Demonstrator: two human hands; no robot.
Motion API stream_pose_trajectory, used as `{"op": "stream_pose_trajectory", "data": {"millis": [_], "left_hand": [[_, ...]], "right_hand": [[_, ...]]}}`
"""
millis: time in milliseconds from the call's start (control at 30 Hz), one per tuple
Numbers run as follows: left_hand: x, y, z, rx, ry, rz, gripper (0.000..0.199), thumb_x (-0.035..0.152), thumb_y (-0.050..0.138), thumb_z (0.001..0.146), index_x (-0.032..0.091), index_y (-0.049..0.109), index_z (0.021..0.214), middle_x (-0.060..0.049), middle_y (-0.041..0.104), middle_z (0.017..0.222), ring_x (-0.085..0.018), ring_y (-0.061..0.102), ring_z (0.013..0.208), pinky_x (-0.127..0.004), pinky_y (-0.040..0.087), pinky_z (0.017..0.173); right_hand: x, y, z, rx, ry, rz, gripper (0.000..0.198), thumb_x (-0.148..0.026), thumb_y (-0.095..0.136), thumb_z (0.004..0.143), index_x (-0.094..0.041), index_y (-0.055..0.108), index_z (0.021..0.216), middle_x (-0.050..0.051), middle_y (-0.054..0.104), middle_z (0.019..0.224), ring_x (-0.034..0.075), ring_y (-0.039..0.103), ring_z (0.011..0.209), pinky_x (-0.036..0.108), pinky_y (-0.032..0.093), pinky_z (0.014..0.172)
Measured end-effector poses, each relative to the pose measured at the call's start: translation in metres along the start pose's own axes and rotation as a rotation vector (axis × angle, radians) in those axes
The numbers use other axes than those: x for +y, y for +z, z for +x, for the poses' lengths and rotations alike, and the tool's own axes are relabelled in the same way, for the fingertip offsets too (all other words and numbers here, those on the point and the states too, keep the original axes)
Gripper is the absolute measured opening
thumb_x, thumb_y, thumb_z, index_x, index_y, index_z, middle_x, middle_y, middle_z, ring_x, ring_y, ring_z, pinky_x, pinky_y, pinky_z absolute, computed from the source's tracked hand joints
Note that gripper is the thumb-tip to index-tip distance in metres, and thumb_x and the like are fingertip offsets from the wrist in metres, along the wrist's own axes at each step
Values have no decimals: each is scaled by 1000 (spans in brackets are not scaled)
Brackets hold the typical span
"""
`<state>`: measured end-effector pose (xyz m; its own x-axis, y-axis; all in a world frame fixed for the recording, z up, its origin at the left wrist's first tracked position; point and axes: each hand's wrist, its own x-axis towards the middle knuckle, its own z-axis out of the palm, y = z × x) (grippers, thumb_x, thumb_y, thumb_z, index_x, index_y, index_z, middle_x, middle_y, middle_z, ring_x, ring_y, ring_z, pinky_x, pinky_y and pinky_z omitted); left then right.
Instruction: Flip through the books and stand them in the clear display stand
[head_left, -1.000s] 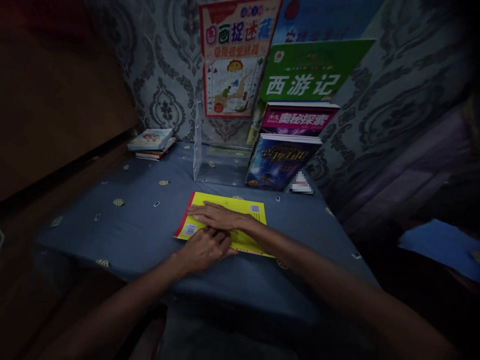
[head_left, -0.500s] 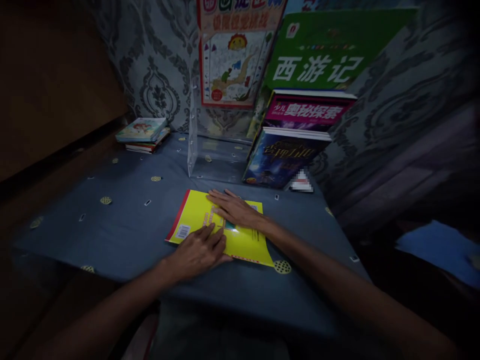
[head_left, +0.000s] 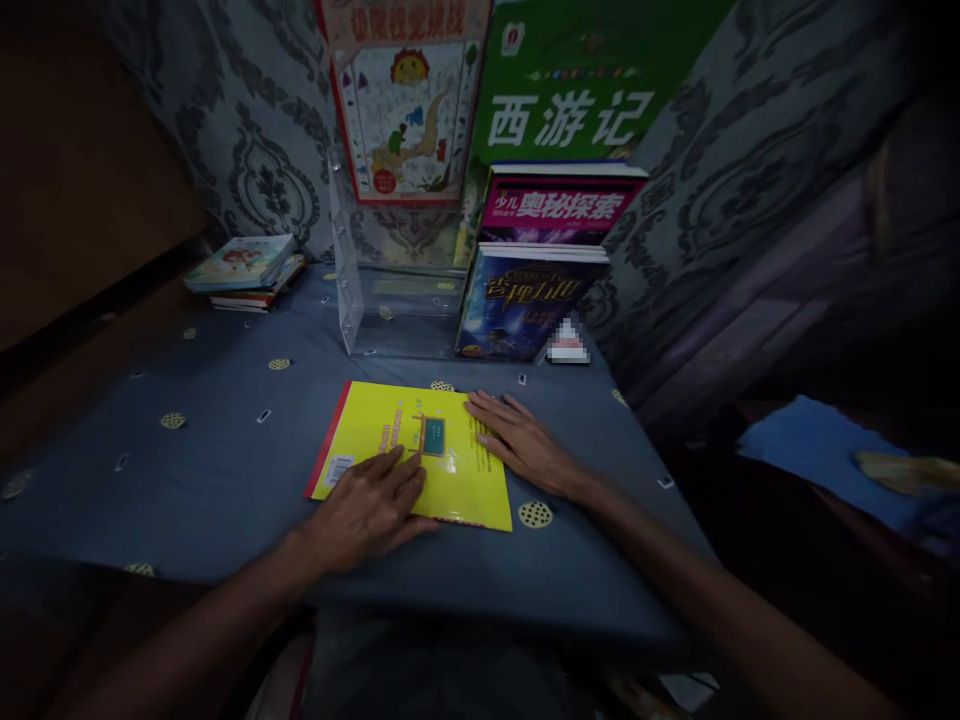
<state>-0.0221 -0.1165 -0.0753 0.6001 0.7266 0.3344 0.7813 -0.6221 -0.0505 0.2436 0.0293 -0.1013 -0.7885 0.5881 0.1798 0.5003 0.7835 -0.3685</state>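
Note:
A yellow book (head_left: 457, 490) with a red spine lies closed and flat near the front of the cloth-covered table. Its upward side shows a barcode at the lower left and a small green chalkboard picture in the middle. My left hand (head_left: 371, 505) rests on the lower left part of the cover, fingers stretched out, thumb by the near edge. On the book's right edge lies my right hand (head_left: 529, 445), flat with its fingers extended and covering some of the printed text.
Behind the book stands a clear acrylic rack (head_left: 346, 270) holding a dark blue book (head_left: 521, 305), a magenta book (head_left: 562, 207), a green book (head_left: 577, 60) and a red-bordered book (head_left: 405, 120). A small book stack (head_left: 244, 265) sits at the back left. Blue cloth (head_left: 810, 455) lies off to the right.
My right hand has slid from the middle of the cover to its right edge, uncovering the chalkboard picture. My left hand stays on the lower left. The camera view has shifted to the right.

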Motion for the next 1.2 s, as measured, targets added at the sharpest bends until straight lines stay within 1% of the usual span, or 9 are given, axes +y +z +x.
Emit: {"op": "stream_pose_trajectory", "data": {"millis": [100,267,467,567,667,767,867,1033,1200], "left_hand": [[-19,-3,2,-48,-59,-46,41,48,46,103,17,64,123,-12,72,126,-26,67,119,-39,58,98],[-73,2,-1,-106,-380,34,40,31,35,104,19,63,129,-13,66,138,-26,67,121,-42,56,102],[-125,-9,-3,-222,-398,-197,45,31,37,100,23,64,135,-7,64,143,-26,64,126,-41,52,106],[-152,-17,4,-280,-412,-467,46,39,37,100,21,70,127,-7,70,134,-25,65,122,-39,50,106],[-172,-18,10,-298,-478,-666,46,44,45,95,17,74,116,-9,75,122,-25,70,109,-38,52,101],[-176,-15,11,-257,-531,-737,43,43,49,92,15,76,110,-10,77,116,-24,70,103,-38,53,98],[-170,-13,8,-214,-551,-748,40,40,49,91,16,77,108,-8,77,114,-23,68,107,-37,51,100],[-166,-15,7,-206,-553,-789,39,37,49,91,15,77,107,-9,77,117,-21,68,100,-34,53,93],[-167,-17,7,-213,-621,-861,42,39,51,88,15,77,110,-9,77,113,-16,65,75,-24,51,63]], "right_hand": [[-2,0,-1,14,-3,-9,51,-40,38,107,-23,43,155,12,43,160,27,35,151,60,28,123],[-1,2,0,32,-4,-11,51,-39,39,107,-24,44,155,12,44,160,27,37,151,59,30,123],[-1,-1,0,25,7,-37,48,-36,40,105,-23,49,151,13,47,158,29,40,149,63,29,121],[-28,-4,12,28,-45,-78,39,-28,41,104,-22,63,137,13,60,147,32,49,141,67,26,119],[-80,-1,36,-44,-299,-23,33,-26,43,104,-20,69,122,12,70,129,28,59,123,58,33,116],[-131,11,60,-169,-560,15,29,-29,48,104,-17,66,123,11,69,119,25,57,111,46,44,106],[-157,25,77,-201,-609,-26,28,-31,52,103,-17,65,124,11,64,116,26,53,107,42,45,99],[-152,33,88,-194,-612,-23,31,-34,50,104,-19,61,129,9,61,116,24,50,104,39,42,96],[-143,37,104,-175,-502,-73,27,-28,48,105,-17,61,126,11,59,115,24,47,101,38,40,92]]}}
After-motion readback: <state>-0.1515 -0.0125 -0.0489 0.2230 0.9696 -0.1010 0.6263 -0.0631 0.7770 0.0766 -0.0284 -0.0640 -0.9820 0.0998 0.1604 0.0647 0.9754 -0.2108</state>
